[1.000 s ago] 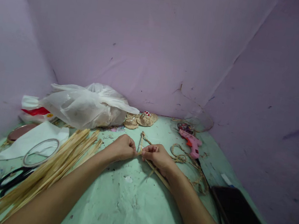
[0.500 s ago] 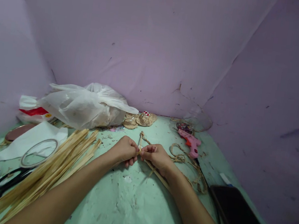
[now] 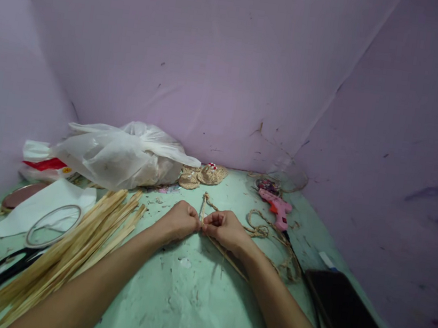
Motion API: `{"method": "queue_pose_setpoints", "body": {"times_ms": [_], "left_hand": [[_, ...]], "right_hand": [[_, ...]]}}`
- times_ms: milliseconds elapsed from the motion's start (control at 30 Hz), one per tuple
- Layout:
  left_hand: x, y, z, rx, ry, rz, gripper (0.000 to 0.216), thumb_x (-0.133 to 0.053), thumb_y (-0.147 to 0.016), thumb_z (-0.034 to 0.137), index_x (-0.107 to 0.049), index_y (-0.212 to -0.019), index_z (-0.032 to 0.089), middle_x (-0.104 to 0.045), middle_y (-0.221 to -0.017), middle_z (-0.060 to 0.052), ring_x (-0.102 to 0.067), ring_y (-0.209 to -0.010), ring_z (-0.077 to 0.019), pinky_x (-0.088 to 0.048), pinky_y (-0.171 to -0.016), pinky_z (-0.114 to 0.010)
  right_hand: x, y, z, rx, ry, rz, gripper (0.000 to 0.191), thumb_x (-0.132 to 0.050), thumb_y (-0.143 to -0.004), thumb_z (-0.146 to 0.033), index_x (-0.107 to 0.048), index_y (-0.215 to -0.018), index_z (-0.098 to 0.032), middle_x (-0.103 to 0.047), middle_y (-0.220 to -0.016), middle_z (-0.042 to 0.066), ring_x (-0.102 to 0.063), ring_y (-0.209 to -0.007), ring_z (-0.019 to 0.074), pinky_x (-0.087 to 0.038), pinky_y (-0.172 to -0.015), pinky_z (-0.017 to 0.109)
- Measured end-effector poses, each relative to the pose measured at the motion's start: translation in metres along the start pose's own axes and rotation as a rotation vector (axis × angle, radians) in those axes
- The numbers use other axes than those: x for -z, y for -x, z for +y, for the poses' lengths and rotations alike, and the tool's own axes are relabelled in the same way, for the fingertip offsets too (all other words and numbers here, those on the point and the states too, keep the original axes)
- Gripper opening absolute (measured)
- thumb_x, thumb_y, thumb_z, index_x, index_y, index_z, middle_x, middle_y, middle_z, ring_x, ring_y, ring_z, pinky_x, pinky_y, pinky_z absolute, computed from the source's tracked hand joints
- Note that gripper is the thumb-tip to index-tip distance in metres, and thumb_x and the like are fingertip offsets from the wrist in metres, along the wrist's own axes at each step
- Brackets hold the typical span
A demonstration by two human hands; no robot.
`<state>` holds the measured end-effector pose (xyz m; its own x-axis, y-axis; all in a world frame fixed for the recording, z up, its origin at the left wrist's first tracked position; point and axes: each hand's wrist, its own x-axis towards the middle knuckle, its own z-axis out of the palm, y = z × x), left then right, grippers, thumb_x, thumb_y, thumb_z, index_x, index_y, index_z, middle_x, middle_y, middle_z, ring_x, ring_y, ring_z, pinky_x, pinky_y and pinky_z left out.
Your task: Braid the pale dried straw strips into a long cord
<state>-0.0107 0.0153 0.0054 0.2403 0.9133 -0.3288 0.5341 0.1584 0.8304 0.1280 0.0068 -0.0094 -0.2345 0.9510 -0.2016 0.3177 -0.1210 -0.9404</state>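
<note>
My left hand (image 3: 180,220) and my right hand (image 3: 223,227) meet knuckle to knuckle in the middle of the green table (image 3: 184,304). Both are closed in a pinch on a thin straw braid (image 3: 203,205) that stands up between them. Loose straw strands (image 3: 226,256) from the braid trail back under my right wrist. A bundle of pale straw strips (image 3: 70,252) lies to the left of my left forearm.
A white plastic bag (image 3: 123,154) lies at the back left, small woven straw hats (image 3: 205,175) beside it. A pink glue gun (image 3: 276,206) and coiled twine (image 3: 274,236) sit to the right. Black scissors (image 3: 7,270), a metal ring (image 3: 54,217) and a dark phone (image 3: 347,321) lie near the edges.
My hands have drawn closer together on the braid, and the left fingers have curled tighter. The view has shifted slightly.
</note>
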Motion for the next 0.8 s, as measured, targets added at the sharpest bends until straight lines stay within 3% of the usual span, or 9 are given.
{"method": "queue_pose_setpoints", "body": {"times_ms": [167,400,600,800], "left_hand": [[-0.002,0.002,0.000,-0.073,0.016,0.024,0.013,-0.046,-0.052,0.014,-0.038,-0.043,0.016,-0.021,-0.034,0.008,-0.016,-0.032,-0.0021,-0.007,-0.035,-0.020],[-0.010,0.005,0.002,-0.026,0.121,0.076,0.010,-0.044,-0.052,0.011,-0.043,-0.042,0.014,-0.024,-0.033,0.007,-0.017,-0.033,-0.0027,-0.007,-0.037,-0.020],[-0.005,0.006,0.005,0.154,0.329,0.024,0.007,-0.042,-0.048,0.009,-0.044,-0.044,0.015,-0.024,-0.028,0.008,-0.018,-0.027,-0.0038,-0.008,-0.034,-0.019],[0.002,0.005,0.003,0.119,0.411,-0.070,0.003,-0.047,-0.046,0.012,-0.046,-0.046,0.014,-0.032,-0.031,0.007,-0.019,-0.028,-0.0031,-0.009,-0.032,-0.019]], "right_hand": [[-0.001,0.004,-0.005,0.059,0.387,0.143,0.014,-0.055,-0.058,-0.021,-0.064,-0.064,-0.012,-0.055,-0.052,0.000,-0.043,-0.048,0.0085,-0.026,-0.043,0.019],[-0.013,0.033,-0.044,0.003,0.926,0.296,0.021,-0.049,-0.063,-0.018,-0.069,-0.071,-0.016,-0.067,-0.071,0.012,-0.059,-0.066,0.0190,-0.034,-0.055,0.025],[-0.041,0.049,-0.059,0.027,1.104,0.122,0.023,-0.053,-0.064,-0.016,-0.068,-0.081,-0.013,-0.067,-0.077,0.014,-0.061,-0.073,0.0214,-0.039,-0.062,0.024],[-0.055,0.052,-0.060,0.044,1.134,0.034,0.022,-0.051,-0.067,-0.013,-0.068,-0.082,-0.011,-0.067,-0.081,0.014,-0.061,-0.075,0.0202,-0.038,-0.061,0.023]]}}
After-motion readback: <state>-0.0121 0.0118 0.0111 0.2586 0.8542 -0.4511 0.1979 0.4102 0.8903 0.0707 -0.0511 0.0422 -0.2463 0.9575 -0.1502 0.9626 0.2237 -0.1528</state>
